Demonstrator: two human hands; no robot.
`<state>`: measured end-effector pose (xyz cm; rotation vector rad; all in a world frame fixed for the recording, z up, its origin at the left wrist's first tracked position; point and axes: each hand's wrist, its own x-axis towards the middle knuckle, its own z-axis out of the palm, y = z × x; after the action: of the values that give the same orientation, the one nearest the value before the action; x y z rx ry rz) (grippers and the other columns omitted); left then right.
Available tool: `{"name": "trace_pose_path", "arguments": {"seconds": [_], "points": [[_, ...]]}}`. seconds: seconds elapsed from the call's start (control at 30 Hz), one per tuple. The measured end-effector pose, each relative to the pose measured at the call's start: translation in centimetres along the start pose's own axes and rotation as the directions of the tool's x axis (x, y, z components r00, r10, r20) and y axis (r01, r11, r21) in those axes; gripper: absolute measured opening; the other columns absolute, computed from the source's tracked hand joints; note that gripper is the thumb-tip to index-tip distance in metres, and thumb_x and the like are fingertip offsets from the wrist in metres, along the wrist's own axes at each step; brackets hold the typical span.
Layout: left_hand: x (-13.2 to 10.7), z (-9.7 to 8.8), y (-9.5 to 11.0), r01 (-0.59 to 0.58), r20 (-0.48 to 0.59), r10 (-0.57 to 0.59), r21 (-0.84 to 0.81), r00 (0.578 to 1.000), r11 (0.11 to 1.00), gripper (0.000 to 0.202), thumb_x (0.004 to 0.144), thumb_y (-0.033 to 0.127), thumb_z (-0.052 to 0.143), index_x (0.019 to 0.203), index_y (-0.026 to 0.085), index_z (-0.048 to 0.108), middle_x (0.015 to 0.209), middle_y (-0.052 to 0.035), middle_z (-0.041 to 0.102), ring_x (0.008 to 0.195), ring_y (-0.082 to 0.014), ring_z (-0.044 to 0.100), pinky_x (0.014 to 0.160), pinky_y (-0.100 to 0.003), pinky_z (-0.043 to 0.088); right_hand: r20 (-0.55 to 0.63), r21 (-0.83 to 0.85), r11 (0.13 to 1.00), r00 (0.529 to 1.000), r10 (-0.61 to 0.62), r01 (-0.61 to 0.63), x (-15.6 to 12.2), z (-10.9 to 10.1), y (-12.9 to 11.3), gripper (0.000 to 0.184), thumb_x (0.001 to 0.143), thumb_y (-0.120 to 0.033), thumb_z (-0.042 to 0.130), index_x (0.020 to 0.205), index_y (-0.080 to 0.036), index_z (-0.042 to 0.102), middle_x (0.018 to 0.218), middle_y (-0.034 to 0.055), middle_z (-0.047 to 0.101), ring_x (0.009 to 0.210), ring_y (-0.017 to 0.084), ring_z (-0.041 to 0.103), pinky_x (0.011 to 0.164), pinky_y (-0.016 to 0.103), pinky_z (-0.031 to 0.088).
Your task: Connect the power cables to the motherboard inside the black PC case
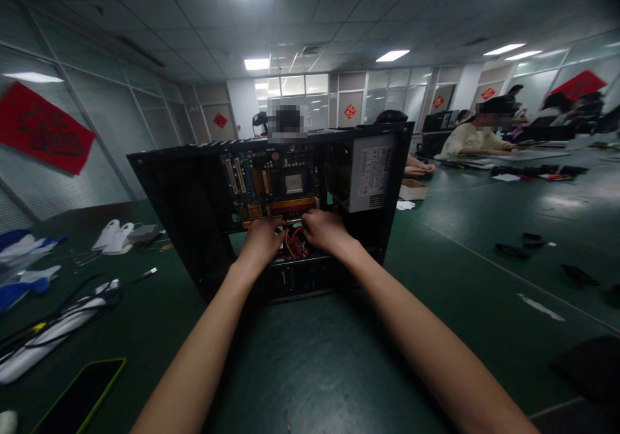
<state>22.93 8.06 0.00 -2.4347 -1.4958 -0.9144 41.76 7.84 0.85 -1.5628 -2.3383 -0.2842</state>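
A black computer case (177, 163) stands before me on the green table, its open side facing me. Inside are the motherboard (259, 179) and, at the upper right, the power supply (371, 172). Both of my hands reach to the board's lower edge, just under the yellow and red memory slots (293, 206). My left hand (263, 239) has its fingers bent and pinched together. My right hand (325, 228) is curled closed at the right end of the slots. What the fingertips grip is too small to tell. Between the hands hangs a bundle of coloured power cables (296, 241).
On the left lie a white power strip (58, 337) with black cables, a phone with a green edge (80, 395) and white adapters (113, 235). To the right are a small open box (413, 190) and black parts (512, 251). Other people sit at tables behind.
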Motion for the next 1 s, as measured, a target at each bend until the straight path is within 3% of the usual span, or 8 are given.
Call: {"name": "trace_pose_path", "arguments": {"seconds": [0.1,0.3,0.47,0.7,1.0], "points": [[1.0,-0.3,0.0,-0.080,0.069,0.077,0.051,0.995,0.995,0.024,0.089,0.018,0.061,0.106,0.018,0.077,0.109,-0.0110,0.075,0.102,-0.0265,0.070,0.091,-0.034,0.051,-0.032,-0.003,1.000,0.999,0.023,-0.024,0.1,0.1,0.0,0.026,0.093,-0.025,0.049,0.106,-0.015,0.070,0.112,0.0148,0.071,0.097,0.026,0.069,0.076,0.030,0.050],[2.6,-0.3,0.3,-0.180,0.256,0.120,0.227,0.959,0.957,0.024,0.090,0.019,0.058,0.103,0.021,0.077,0.107,-0.0100,0.075,0.098,-0.0258,0.070,0.079,-0.031,0.051,-0.028,-0.006,0.999,0.999,0.047,-0.047,0.3,0.4,0.1,0.026,0.092,-0.026,0.052,0.105,-0.015,0.071,0.110,0.0155,0.072,0.098,0.027,0.069,0.078,0.031,0.052],[2.3,0.2,0.3,-0.189,0.253,0.123,0.259,0.960,0.947,0.025,0.090,0.019,0.056,0.106,0.020,0.076,0.110,-0.0100,0.074,0.101,-0.0245,0.069,0.078,-0.030,0.050,-0.004,-0.004,0.999,0.999,0.034,-0.034,0.5,0.4,0.0,0.027,0.091,-0.026,0.052,0.104,-0.015,0.072,0.108,0.0159,0.073,0.096,0.029,0.071,0.076,0.033,0.053],[2.3,-0.5,1.0,-0.095,0.275,-0.008,0.359,0.961,0.929,0.028,0.095,0.029,0.051,0.109,0.022,0.074,0.111,-0.0073,0.075,0.103,-0.0267,0.070,0.079,-0.033,0.051,-0.004,0.009,1.000,1.000,0.022,-0.022,0.3,0.3,0.0,0.028,0.091,-0.028,0.053,0.105,-0.014,0.073,0.108,0.0156,0.073,0.096,0.029,0.071,0.076,0.033,0.053],[2.1,-0.6,1.5,-0.104,0.278,-0.002,0.365,0.961,0.925,0.029,0.096,0.028,0.049,0.110,0.021,0.073,0.114,-0.0079,0.073,0.106,-0.0258,0.069,0.079,-0.033,0.051,-0.013,0.016,1.000,1.000,0.004,-0.004,0.3,0.5,0.1,0.027,0.089,-0.026,0.054,0.102,-0.014,0.073,0.106,0.0158,0.074,0.094,0.029,0.071,0.074,0.033,0.052]]}}
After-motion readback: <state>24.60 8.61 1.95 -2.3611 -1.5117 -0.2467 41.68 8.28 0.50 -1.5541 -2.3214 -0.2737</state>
